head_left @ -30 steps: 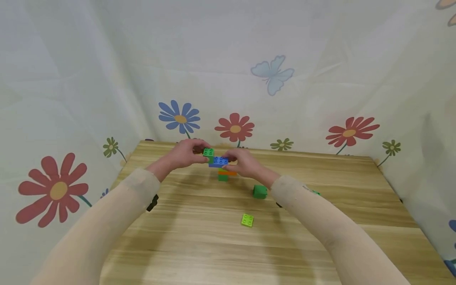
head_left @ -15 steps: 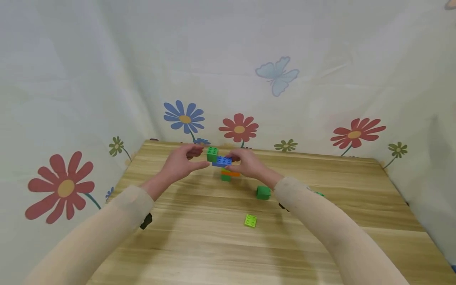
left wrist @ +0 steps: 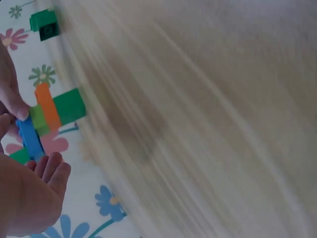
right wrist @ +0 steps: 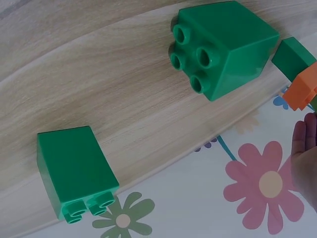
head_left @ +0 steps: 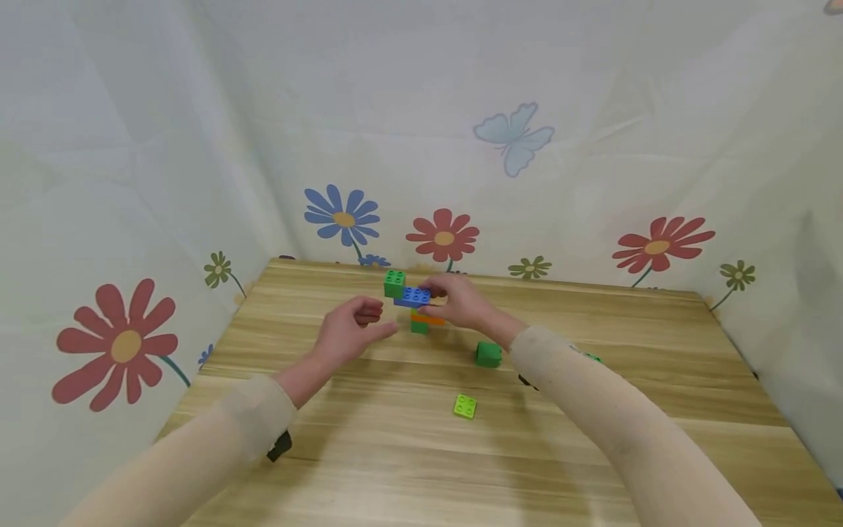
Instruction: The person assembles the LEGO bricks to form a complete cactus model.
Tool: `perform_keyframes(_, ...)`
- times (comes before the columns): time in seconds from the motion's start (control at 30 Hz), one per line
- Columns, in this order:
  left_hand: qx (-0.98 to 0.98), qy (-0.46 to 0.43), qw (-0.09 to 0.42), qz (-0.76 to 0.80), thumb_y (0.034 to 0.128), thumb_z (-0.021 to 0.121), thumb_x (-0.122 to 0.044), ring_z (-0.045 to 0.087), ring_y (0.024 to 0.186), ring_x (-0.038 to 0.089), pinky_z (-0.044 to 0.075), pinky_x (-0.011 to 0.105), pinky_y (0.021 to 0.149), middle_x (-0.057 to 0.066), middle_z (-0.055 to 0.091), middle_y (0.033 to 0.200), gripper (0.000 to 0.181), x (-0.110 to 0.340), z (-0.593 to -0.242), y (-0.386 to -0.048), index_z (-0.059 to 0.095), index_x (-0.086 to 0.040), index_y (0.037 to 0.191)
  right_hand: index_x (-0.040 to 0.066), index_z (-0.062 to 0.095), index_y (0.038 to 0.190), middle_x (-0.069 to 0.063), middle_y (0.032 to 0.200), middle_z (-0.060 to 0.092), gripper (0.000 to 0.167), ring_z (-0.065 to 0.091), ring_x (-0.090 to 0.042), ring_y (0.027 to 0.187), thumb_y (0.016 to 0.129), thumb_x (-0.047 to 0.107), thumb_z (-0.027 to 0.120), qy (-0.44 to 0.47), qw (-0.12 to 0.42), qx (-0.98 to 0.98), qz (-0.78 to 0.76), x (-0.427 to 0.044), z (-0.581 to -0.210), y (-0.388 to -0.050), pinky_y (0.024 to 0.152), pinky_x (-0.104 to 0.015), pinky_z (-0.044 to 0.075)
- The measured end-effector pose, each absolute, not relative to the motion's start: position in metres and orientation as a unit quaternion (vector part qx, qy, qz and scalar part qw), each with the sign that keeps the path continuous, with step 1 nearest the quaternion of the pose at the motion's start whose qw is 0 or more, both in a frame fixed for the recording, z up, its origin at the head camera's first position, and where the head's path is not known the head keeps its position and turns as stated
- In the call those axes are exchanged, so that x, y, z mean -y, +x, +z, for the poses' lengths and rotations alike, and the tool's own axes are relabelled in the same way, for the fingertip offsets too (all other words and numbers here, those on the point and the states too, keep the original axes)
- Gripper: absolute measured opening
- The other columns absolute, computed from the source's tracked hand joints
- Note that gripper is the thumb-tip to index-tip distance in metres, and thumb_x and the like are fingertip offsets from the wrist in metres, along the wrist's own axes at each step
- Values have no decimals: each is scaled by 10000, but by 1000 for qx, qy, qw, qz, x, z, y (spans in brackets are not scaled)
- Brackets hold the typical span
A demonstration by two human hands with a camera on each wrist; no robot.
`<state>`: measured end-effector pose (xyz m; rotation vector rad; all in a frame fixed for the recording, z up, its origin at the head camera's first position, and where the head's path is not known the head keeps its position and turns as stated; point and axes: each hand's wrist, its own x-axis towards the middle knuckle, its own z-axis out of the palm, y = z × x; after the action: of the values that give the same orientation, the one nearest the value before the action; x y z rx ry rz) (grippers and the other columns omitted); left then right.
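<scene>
Blue plastic brick (head_left: 411,297), oblong and studded, is pinched by the right hand (head_left: 459,301), the left hand (head_left: 347,329) near, grip apart.

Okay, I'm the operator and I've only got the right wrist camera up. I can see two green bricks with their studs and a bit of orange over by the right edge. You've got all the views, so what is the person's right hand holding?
Observer: In the head view, the right hand pinches one end of a blue brick.
Operator: Got it. Is anything sitting on that brick's other end?
Observer: Yes, a green brick with its studs facing up.
Operator: And is the left hand helping to hold any of it?
Observer: No, the left hand holds nothing.
</scene>
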<state>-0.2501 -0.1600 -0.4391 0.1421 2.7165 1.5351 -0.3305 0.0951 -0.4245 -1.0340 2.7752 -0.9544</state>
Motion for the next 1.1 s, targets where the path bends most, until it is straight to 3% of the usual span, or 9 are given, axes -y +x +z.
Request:
perform_keyframes(0.4, -845, -16, -11, 535, 910, 873, -397, 639, 1316, 332, 526, 481, 1110, 154, 660, 1423, 695, 120, -451, -240, 611, -33, 1441, -16, 616, 1458, -197, 1392, 680, 591, 644, -398, 1256, 965, 234, 826, -335, 15, -887, -319, -112, -418, -320, 1111, -499, 523)
perform_keyframes(0.83, -802, -71, -57, 590, 906, 884, -342, 640, 1327, 330, 508, 475, 1133, 159, 649, 1462, 693, 85, -466, -238, 618, -31, 1466, -22, 607, 1468, -195, 1417, 668, 630, 639, -360, 1269, 947, 246, 839, -342, 2, -885, -315, -155, -415, -297, 1121, -499, 515)
perform_keyframes(1.1, -799, -94, -65, 590, 890, 889, -408, 647, 1328, 312, 526, 466, 1112, 140, 677, 1430, 692, 69, -470, -240, 650, -66, 1442, -14, 617, 1458, -198, 1398, 679, 630, 645, -357, 1253, 942, 271, 841, -345, 8, -888, -303, -175, -419, -278, 1095, -529, 528)
